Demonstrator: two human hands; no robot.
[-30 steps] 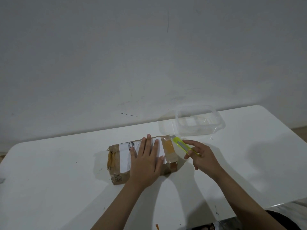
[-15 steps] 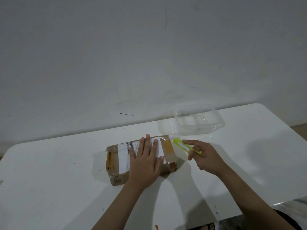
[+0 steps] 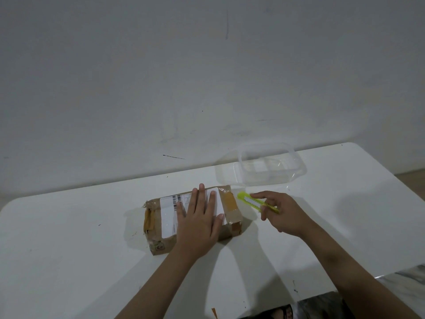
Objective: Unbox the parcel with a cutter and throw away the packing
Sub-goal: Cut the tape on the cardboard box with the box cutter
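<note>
Brown cardboard parcel [image 3: 193, 218], just left of frame centre, lying flat on its broad face, long side running left to right, slightly skewed. Still sealed: clear and tan tape across the right end and down the left end, creased and wrinkled. White shipping label with a barcode covering most of the top. Small printed mark on the near left corner.

Yellow-green snap-off cutter [image 3: 257, 202], just right of the parcel's far right corner, held off the surface, tip angled toward the upper left.
</note>
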